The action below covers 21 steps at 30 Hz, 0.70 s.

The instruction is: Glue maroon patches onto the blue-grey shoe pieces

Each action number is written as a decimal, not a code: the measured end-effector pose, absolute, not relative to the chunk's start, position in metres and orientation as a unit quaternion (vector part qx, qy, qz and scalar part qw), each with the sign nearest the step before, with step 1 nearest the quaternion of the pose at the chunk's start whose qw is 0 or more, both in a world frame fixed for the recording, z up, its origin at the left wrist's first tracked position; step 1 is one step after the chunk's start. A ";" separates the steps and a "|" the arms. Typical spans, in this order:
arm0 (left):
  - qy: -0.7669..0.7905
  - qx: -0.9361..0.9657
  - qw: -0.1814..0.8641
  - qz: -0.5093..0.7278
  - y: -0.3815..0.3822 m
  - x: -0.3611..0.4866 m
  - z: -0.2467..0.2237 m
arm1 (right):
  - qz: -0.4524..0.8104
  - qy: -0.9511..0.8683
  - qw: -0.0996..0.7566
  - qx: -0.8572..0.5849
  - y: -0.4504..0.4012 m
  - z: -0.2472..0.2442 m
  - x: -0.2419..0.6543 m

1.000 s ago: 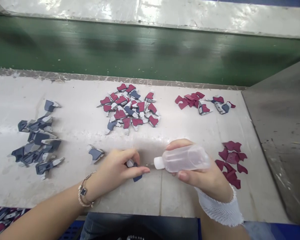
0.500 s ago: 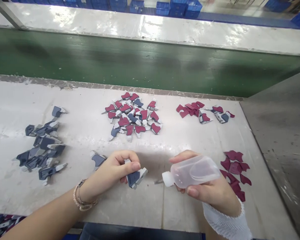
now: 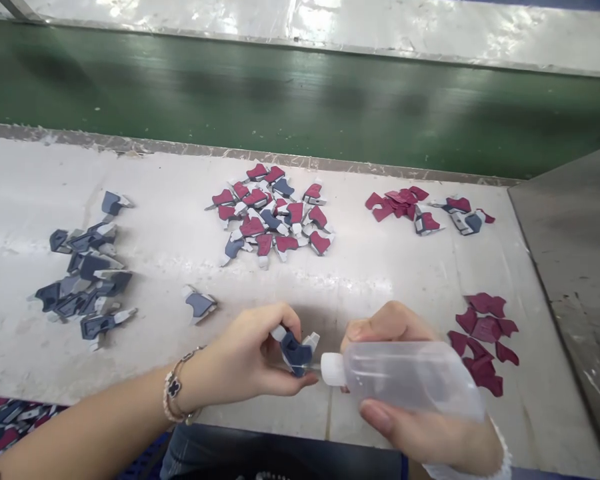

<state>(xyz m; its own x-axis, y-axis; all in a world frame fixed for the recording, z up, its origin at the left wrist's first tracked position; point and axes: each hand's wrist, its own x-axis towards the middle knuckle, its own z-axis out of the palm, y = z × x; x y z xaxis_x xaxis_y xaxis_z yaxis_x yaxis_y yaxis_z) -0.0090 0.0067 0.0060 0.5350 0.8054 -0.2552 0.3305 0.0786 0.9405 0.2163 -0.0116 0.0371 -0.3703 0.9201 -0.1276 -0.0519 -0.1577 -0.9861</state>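
My left hand (image 3: 250,357) grips a small blue and grey part (image 3: 296,353) between thumb and fingers, its recessed face turned up. In my right hand (image 3: 405,400) lies a clear squeeze bottle (image 3: 410,379) with a white cap, held sideways. Its thin tip points left and reaches the lower edge of the part; whether it touches is too small to tell. A single blue and grey part (image 3: 199,305) rests on the worktable (image 3: 165,267) beyond my left forearm.
Blue-grey parts (image 3: 93,267) are heaped at the left, red-topped ones (image 3: 253,227) at the centre back. Red pieces lie at the back right (image 3: 400,202) and right (image 3: 486,329). A metal panel (image 3: 575,267) borders the right; more parts (image 3: 10,427) sit low at the left.
My left hand has moved right and turned the part so its recess shows. The bottle is now more level, its tip at the part. The view has tilted down.
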 end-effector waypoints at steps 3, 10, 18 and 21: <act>0.423 0.671 0.574 0.204 0.007 -0.007 0.007 | 0.545 -0.591 0.376 -0.461 -0.015 0.040 0.208; 0.409 0.683 0.569 0.205 0.008 -0.005 0.008 | 0.459 -0.662 0.359 -0.471 -0.012 0.047 0.203; 0.395 0.695 0.559 0.221 0.007 -0.004 0.007 | 0.401 -0.685 0.371 -0.482 -0.011 0.050 0.197; 0.395 0.700 0.553 0.220 0.007 -0.005 0.005 | 0.401 -0.696 0.371 -0.467 -0.008 0.051 0.196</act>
